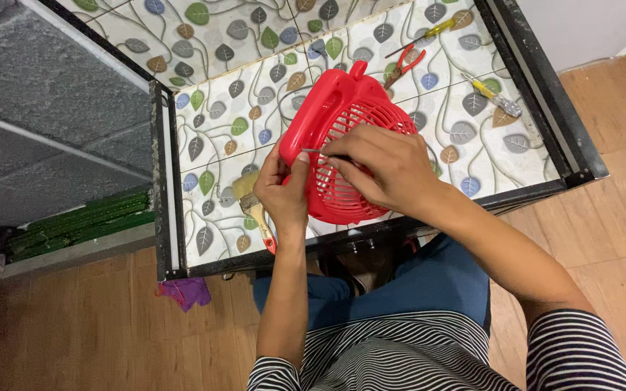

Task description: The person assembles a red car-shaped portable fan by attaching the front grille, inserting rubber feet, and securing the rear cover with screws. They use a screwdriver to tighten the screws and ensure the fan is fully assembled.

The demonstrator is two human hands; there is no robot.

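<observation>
A red plastic fan housing (338, 123) with a slotted grille lies on the leaf-patterned tiled table (465, 156), near its front edge. My left hand (282, 190) grips the housing's left side, thumb up against the rim. My right hand (380, 165) rests over the grille and pinches a thin metal tool (313, 150) whose tip points left toward the rim by my left thumb. Much of the grille's lower right is hidden under my right hand.
A paintbrush (253, 205) with a wooden handle lies left of the housing. Red-handled pliers (403, 66) and a yellow-handled screwdriver (493, 95) lie at the back right. Black metal frame (161, 181) edges the table. Green boards (81, 221) sit on a shelf at the left.
</observation>
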